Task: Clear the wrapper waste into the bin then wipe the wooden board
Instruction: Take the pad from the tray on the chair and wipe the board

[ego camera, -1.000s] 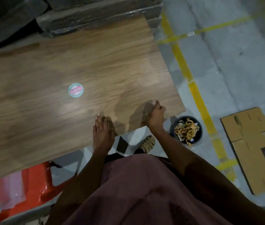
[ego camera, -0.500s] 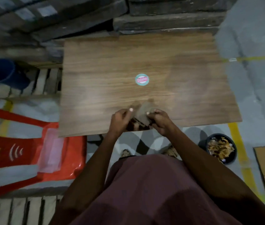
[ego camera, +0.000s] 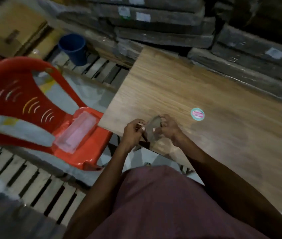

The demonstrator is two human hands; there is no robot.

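Both hands have come together at the wooden board's (ego camera: 197, 104) near edge: left hand (ego camera: 133, 133) and right hand (ego camera: 168, 130) now pinch a clear wrapper (ego camera: 152, 130) near the round sticker (ego camera: 197, 114). Binning likely comes next; no bin visible.

sticker (ego camera: 197, 114): print blurred, unreadable | wooden board (ego camera: 188, 94): right end cut off by frame edge

- Red plastic chair (ego camera: 16, 94), left; clear plastic packet (ego camera: 75, 131) lying on its seat.
- Blue plastic bucket (ego camera: 73, 48) on slatted wooden pallet (ego camera: 100, 69).
- Brown cardboard box (ego camera: 14, 23), far left.
- Wrapped grey stacks (ego camera: 162, 25) behind.
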